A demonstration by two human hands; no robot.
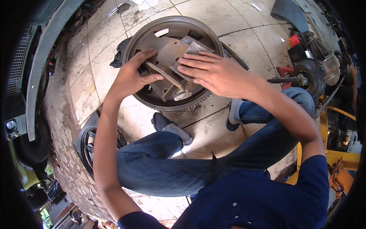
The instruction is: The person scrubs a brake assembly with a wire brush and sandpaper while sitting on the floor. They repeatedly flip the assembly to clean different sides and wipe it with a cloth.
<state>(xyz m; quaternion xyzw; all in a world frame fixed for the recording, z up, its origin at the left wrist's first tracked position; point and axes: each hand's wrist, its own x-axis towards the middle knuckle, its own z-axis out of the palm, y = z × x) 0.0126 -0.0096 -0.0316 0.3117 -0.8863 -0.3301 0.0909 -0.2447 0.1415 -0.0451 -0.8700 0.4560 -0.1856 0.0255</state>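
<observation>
My left hand [130, 77] grips the holed metal plate's [167, 49] left side, probably steadying it, while my right hand [216, 72] lies flat-fingered on a grey sheet [196, 46].

No legible lettering, label, number or sign on anything in view.

The person shows two hands [213, 72] (plus one toothed wheel [140, 40]).
</observation>
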